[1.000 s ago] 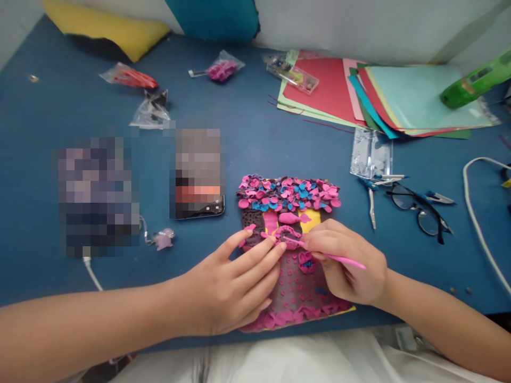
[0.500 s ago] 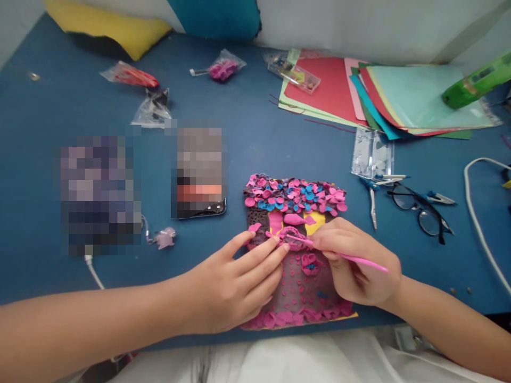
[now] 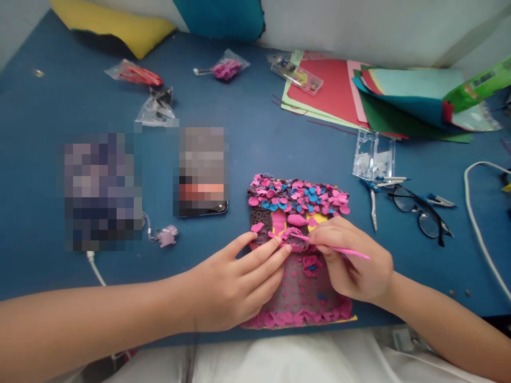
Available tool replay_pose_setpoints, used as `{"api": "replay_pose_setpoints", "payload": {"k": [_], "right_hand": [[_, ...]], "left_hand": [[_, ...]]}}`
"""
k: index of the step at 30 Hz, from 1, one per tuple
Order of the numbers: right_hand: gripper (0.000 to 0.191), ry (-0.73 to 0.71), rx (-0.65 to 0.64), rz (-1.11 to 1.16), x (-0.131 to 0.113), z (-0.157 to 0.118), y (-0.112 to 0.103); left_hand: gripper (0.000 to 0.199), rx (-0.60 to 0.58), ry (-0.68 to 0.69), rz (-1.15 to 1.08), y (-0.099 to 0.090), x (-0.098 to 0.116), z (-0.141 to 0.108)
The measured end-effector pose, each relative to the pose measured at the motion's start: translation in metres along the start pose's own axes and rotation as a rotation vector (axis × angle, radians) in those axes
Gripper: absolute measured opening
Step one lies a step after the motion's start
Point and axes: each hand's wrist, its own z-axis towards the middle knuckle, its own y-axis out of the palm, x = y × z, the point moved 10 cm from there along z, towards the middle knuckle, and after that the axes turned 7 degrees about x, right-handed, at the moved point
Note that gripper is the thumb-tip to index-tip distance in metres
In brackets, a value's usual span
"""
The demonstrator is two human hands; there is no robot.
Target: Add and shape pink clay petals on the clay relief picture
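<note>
The board [image 3: 293, 287], covered in pink, dark, blue and yellow clay shapes, lies flat on the blue table [image 3: 259, 138] near its closest edge, and serves here as the clock's centre.

The left hand [image 3: 235, 284] reaches in from nine o'clock, palm down, its topmost digit spread from the other fingers, the tips touching pink clay pieces at the board's middle. The right hand [image 3: 355, 260] comes in from three o'clock, thumb and fingers pinching a slim pink tool [image 3: 351, 252]. The tool's thin end points to nine o'clock and meets or hovers over the dark oval [image 3: 295, 239] ringed in pink; which, I cannot tell.

Toward ten o'clock lies a phone [image 3: 205, 205], its screen pixelated; beyond it are a black bag [image 3: 157, 106] and a red bag [image 3: 138, 73]. A star-like charm [image 3: 167, 235] sits at nine o'clock, just beside a blurred-out device [image 3: 104, 197]. A pink bag [image 3: 227, 68] lies at eleven, a clear box [image 3: 299, 77] at twelve, partly over coloured papers [image 3: 325, 90] that stretch to one. Toward two are an open case [image 3: 373, 154], compasses [image 3: 373, 210], glasses [image 3: 429, 221] and a green bottle [image 3: 477, 88].
</note>
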Motion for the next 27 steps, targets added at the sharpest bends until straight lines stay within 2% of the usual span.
{"api": "replay_pose_setpoints", "payload": {"k": [6,18,23,27], "right_hand": [[0.019,-0.038,0.026,0.043,-0.008,0.004,-0.016],[0.021,-0.156,-0.040,-0.084,-0.014,-0.002,0.009],[0.021,-0.077,-0.010,-0.029,-0.012,0.003,-0.006],[0.021,-0.105,0.021,-0.036,-0.015,0.003,-0.012]], "left_hand": [[0.035,-0.017,0.023,-0.007,0.002,0.001,0.001],[0.033,-0.035,0.024,0.005,0.000,0.000,0.003],[0.033,-0.047,0.041,0.008,0.002,0.001,0.003],[0.032,-0.045,0.049,0.006,0.002,0.002,0.001]]}}
